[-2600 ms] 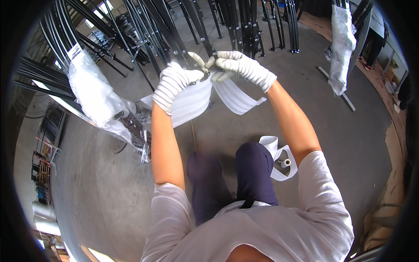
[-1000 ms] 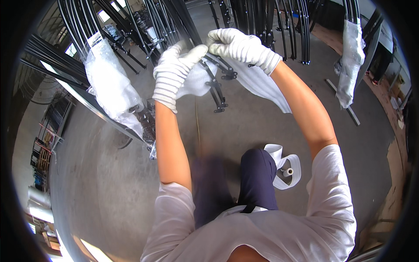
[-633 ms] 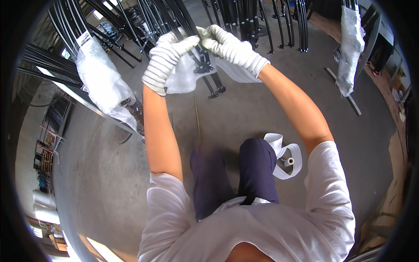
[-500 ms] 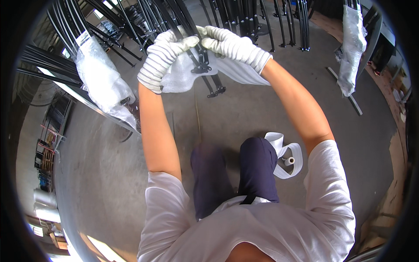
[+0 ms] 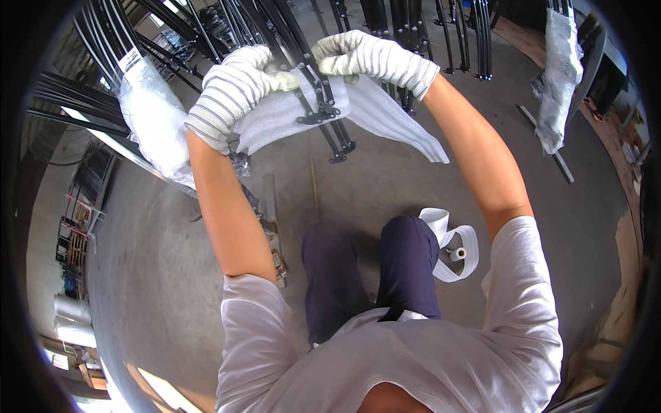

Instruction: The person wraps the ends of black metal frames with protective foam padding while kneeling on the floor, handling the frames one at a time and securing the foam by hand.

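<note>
A bundle of black metal tubes (image 5: 303, 55) with hinged, bolted ends slants down in front of me. A white foam sheet (image 5: 275, 118) lies behind these tubes and spreads out on both sides. My left hand (image 5: 237, 86), in a striped white glove, grips the sheet left of the tubes, its thumb pointing toward them. Gloved the same way, my right hand (image 5: 375, 62) has its fingers bent around the sheet's upper part, close against the tubes' right side. From there the sheet's free end hangs down to the right. Some fingertips of both hands are hidden.
Plastic-wrapped tube bundles stand at the left (image 5: 155, 117) and right (image 5: 556, 82). More black tubes (image 5: 396, 34) stand at the back. On the floor by my right knee are a small white roll (image 5: 456, 255) and a looped white strip (image 5: 470, 251). A metal bar (image 5: 561, 165) lies at the right.
My hands have moved apart, the left one leftward and slightly down. More of the tubes and foam sheet shows between them. The sheet's right end now hangs lower.
</note>
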### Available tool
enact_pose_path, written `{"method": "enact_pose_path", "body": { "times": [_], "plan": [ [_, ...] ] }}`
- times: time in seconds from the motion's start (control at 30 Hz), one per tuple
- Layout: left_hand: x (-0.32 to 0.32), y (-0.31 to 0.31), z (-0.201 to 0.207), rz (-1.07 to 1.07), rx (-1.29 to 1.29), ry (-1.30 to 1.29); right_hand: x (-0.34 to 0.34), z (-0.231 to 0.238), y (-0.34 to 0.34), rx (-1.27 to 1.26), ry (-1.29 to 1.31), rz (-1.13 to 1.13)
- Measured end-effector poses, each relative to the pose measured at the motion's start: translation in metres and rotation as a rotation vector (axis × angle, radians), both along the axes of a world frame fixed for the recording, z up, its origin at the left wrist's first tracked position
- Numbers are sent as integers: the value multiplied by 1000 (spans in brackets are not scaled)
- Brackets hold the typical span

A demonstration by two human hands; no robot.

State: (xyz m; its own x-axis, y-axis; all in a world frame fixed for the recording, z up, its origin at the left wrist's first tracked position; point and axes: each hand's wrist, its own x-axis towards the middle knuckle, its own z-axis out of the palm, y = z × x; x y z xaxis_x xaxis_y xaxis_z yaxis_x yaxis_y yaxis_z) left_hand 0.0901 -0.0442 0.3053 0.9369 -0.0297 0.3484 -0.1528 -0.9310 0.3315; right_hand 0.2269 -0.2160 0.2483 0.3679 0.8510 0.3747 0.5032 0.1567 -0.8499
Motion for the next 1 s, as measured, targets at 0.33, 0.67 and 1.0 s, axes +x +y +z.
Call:
{"method": "enact_pose_path", "body": {
  "times": [0.33, 0.67, 1.0],
  "plan": [
    [-7, 4, -15, 32, -109, -92, -18, 34, -7, -144, -510, -281],
    [-10, 3, -35, 115, -90, -349, -24, 15, 11, -7, -442, -316],
    [-10, -2, -35, 172, -41, -404, -15, 16, 11, 24, -51, -33]
  ]
}}
